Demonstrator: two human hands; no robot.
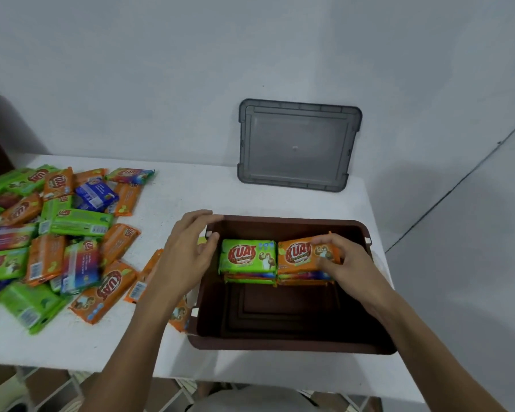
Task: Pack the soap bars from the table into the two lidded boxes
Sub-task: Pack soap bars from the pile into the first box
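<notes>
Head view: right hand (344,263) pinched orange "KUAT" soap bar (298,255) in brown plastic box (280,344); left hand (185,257) open at rim.

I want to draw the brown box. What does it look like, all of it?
The box is dark brown, plastic-looking, rectangular with rounded corners, open on top. It sits on the white table. Two soap stacks lie in its far half, topped by a green bar and an orange bar; its near floor is bare. The right hand grips the orange bar; the left hand hovers at its left rim.
</notes>
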